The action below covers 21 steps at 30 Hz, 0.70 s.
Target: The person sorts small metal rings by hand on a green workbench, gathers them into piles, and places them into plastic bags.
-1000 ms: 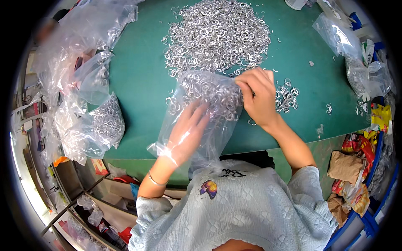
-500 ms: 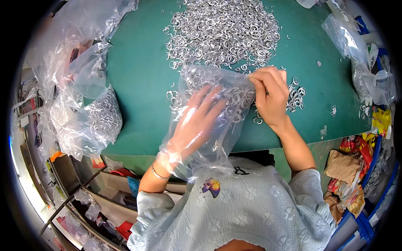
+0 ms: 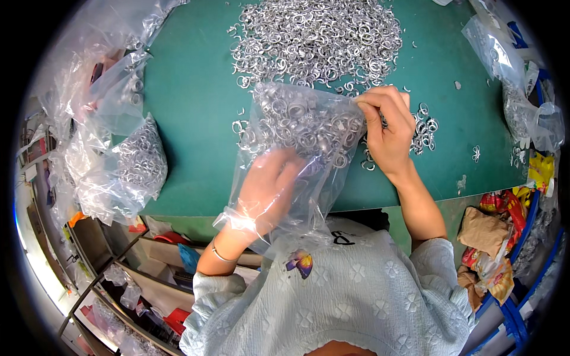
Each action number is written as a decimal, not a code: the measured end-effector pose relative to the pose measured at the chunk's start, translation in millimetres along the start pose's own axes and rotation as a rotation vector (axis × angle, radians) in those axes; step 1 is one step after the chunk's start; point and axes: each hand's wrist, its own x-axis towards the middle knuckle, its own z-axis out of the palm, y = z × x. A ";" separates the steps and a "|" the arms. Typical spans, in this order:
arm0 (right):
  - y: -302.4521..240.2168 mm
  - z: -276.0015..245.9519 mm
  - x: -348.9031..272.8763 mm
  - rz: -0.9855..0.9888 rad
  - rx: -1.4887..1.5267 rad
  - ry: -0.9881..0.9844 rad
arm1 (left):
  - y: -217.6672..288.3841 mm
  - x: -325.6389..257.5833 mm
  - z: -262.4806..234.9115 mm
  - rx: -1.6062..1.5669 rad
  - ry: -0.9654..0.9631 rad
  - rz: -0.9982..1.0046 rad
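A clear plastic bag point(image 3: 314, 199) lies on the green table, its far end filled with silvery metal rings point(image 3: 309, 127). My right hand point(image 3: 389, 127) pinches the bag's far right corner between thumb and fingers. Inside the bag, behind the film, is my left hand point(image 3: 264, 190), just on the near side of the rings. Its fingers are smeared by motion and partly veiled by glare, so their closure is unclear. The bag's mouth lies around my left wrist, close to my shirt. A small cluster of rings point(image 3: 424, 132) sits beside my right hand.
A large pile of rings point(image 3: 314, 41) covers the far middle of the green table point(image 3: 190, 118). Filled clear bags point(image 3: 142, 157) crowd the left edge. More bags point(image 3: 516, 113) hang at the right, above coloured packets point(image 3: 484, 231). Shelves point(image 3: 160, 261) stand below at left.
My left hand has drawn back toward me inside the bag, away from the rings, and its spread fingers have become blurred. My right hand keeps its pinch on the corner.
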 end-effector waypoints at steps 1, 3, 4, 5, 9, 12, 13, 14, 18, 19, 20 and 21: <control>-0.1 -0.1 -0.4 0.012 -0.001 -0.011 | 3.6 4.3 2.6 -0.019 0.049 -0.066; -0.3 -1.2 -0.9 0.037 -0.004 -0.030 | 1.8 21.9 10.2 0.124 0.106 -0.074; -0.6 -0.9 -1.2 0.037 -0.003 -0.032 | 0.4 27.2 12.5 0.196 0.133 -0.077; -0.9 -0.6 -1.5 0.037 -0.002 -0.033 | -1.4 25.9 16.0 0.244 0.086 -0.053; 1.4 -2.2 -1.7 0.049 -0.019 -0.039 | -2.8 16.2 15.7 0.254 -0.061 -0.023; 4.0 -2.3 -2.6 0.059 -0.005 -0.024 | -2.4 -0.4 8.2 0.199 -0.099 -0.022; 4.0 -2.9 -2.6 0.061 -0.009 -0.034 | -1.5 -4.9 8.0 0.192 -0.104 -0.019; 4.1 -3.8 -2.7 0.064 -0.015 -0.043 | -0.2 -8.2 9.4 0.207 -0.095 -0.028; 4.5 -5.8 -2.9 0.079 -0.018 -0.059 | 8.7 -1.1 15.1 0.158 0.024 -0.073; 4.6 -5.2 -3.2 0.080 -0.013 -0.059 | 12.7 6.5 18.6 0.117 0.078 -0.088; 4.8 -4.5 -3.5 0.081 -0.008 -0.060 | 13.0 18.0 22.9 0.121 0.073 -0.060; 5.1 -4.8 -4.3 0.085 -0.005 -0.059 | 12.3 33.1 28.1 0.125 0.066 -0.030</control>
